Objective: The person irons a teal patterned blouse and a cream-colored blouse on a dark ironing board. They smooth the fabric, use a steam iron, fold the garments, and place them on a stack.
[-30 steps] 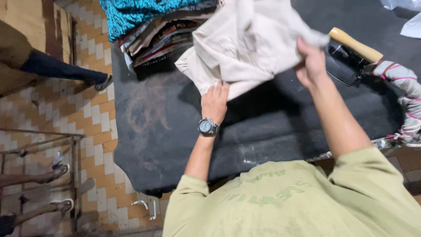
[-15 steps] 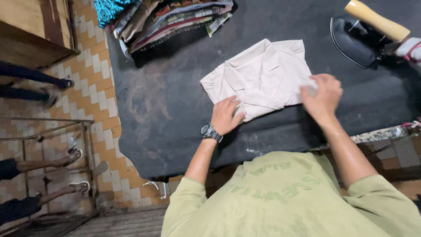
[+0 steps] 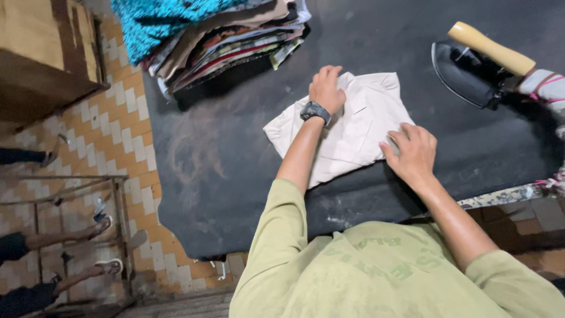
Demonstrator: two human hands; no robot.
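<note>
A folded cream shirt [image 3: 353, 126] lies flat on the dark-covered counter [image 3: 235, 176], a little right of the middle, and both of the person's hands rest on it. The left hand [image 3: 327, 88] sits near the far edge of the shirt, palm down, its fingers [image 3: 329, 73] loosely curled and pressing on the cloth rather than gripping it; a dark wristwatch [image 3: 315, 111] is strapped to that wrist. The right hand [image 3: 415, 152] lies on the shirt's near right corner with its fingers [image 3: 394, 147] spread open and flat against the fabric — nothing is held in it.

At the far edge of the counter, well apart from the shirt, a stack of folded clothes [image 3: 229, 41] in many colours is piled up, with a turquoise patterned piece [image 3: 159, 20] on top. To the right of the shirt stands a black iron [image 3: 465, 73] with a pale wooden handle [image 3: 491, 50], near the shirt but not touching it.

The person wears an olive-green long-sleeved top [image 3: 376, 271]. Left of the counter is a floor of tan and white tiles [image 3: 126, 129], a wooden cabinet [image 3: 47, 53] at the upper left, and — lower down — the sandalled feet of other people [image 3: 106, 268].
</note>
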